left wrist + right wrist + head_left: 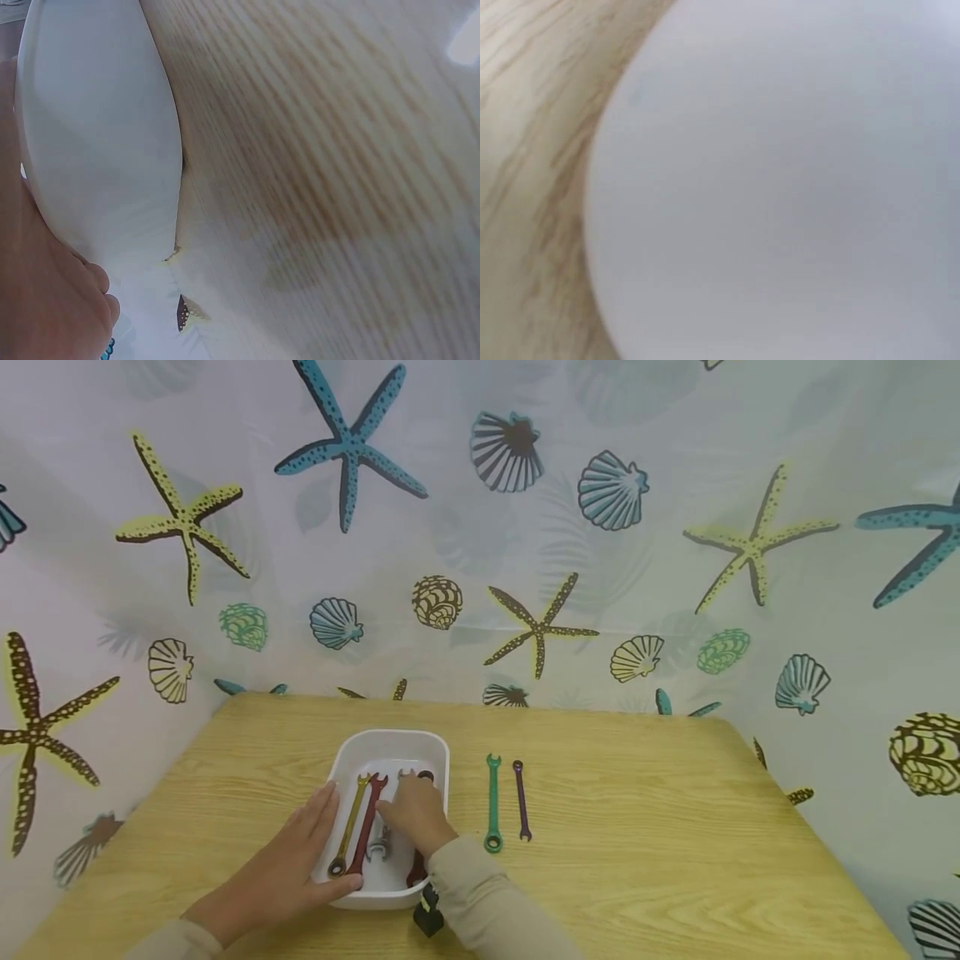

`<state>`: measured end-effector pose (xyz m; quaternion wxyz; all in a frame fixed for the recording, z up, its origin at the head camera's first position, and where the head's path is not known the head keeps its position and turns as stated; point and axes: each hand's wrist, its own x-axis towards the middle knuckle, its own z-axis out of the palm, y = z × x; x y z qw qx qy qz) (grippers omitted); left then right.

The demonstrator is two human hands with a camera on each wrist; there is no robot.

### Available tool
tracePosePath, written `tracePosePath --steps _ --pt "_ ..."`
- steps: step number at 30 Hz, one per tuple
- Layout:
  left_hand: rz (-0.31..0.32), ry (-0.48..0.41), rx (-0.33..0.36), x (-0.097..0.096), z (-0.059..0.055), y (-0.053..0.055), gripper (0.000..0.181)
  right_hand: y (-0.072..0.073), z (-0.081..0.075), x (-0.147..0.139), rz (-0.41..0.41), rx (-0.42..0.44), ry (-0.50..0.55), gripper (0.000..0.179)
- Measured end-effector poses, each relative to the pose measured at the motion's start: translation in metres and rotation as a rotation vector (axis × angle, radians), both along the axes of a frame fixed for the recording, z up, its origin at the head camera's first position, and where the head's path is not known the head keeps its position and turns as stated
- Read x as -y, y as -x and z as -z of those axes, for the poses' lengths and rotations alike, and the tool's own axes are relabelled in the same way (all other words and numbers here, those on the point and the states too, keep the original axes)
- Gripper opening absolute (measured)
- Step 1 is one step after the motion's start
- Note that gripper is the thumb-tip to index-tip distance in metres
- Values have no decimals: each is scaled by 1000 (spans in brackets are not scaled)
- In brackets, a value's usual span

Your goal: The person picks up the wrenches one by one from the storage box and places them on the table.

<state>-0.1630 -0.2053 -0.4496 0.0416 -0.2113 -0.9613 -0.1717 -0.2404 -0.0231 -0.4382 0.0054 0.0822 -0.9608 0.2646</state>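
My left hand (pixel 288 860) rests along the left side of a white tray (pixel 392 739), fingers straight and thumb at the near rim. In the left wrist view the hand (pixel 52 292) lies against the tray's outer wall (pixel 105 135). Inside the tray, my right hand (pixel 415 810) curls over the middle of a silver wrench (pixel 378 845), its fingertips hidden beneath it. A gold wrench (pixel 351 822) and a red wrench (pixel 368 822) lie left of that hand. Another dark red wrench (pixel 417 868) shows partly under the right wrist. The tray's wall (pixel 780 187) fills the right wrist view.
Right of the tray, a green wrench (pixel 492 802) and a shorter purple wrench (pixel 522 802) lie side by side on the wooden table (pixel 637 827). A black wrist camera (pixel 428 912) sits by the near rim. A seashell-patterned curtain (pixel 450 527) hangs behind.
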Motion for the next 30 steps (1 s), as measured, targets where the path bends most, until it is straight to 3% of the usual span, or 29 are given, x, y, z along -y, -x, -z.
tracePosePath --steps 9,12,18,30 --pt "21 -6 -8 -1 -8 -5 107 -1 8 4 -21 -4 -71 29" --pt "20 -6 -10 0 -8 -6 106 -2 7 5 -38 -41 -130 26" --pt "22 -2 -23 1 -6 -5 106 -3 6 4 -44 -20 -133 18" --pt "19 -4 -20 -1 -6 -5 106 -2 7 1 -23 -35 -120 25"
